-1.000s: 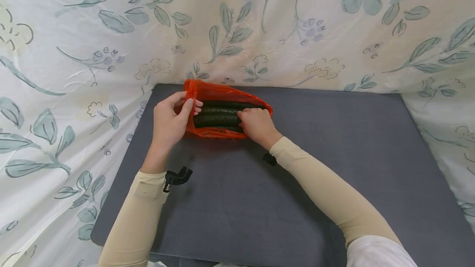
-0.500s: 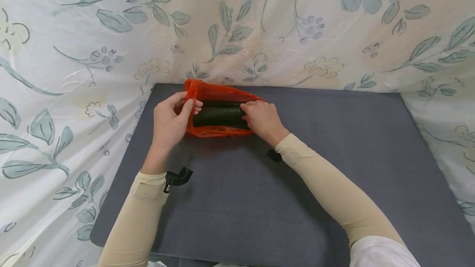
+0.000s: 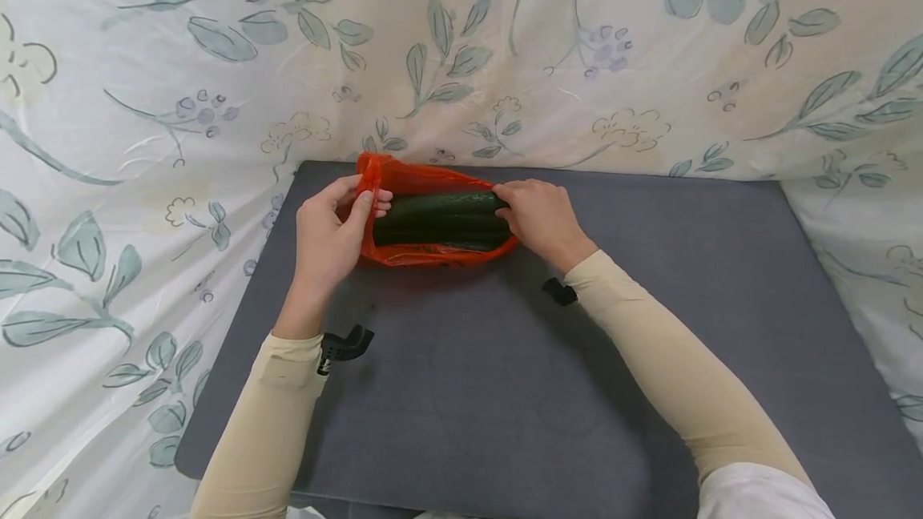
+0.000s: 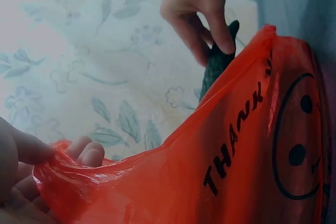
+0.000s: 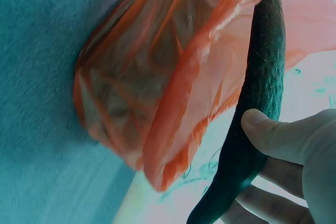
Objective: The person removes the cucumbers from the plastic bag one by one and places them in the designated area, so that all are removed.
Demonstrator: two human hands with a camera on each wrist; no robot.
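- Left hand (image 3: 326,232): rim of red bag (image 3: 425,176) pinched between thumb and fingers; mouth gapes between the hands.
- Right hand (image 3: 542,219): grasping one cucumber (image 5: 265,72), which lies from this hand leftward over the bag's mouth.
- Other cucumbers (image 3: 433,232) in bag, between hands.
- Judgement: steady left pinch, mouth wide; guide cucumber lengthwise, clear of rim, without dragging neighbours.

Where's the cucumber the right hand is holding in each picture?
Head: the held cucumber is near the middle.
Left wrist: held cucumber above centre, rightward, poking out under the right hand.
Right wrist: held cucumber right of centre, slanting down to the bottom edge.
Shared landmark: the red bag, in every view.
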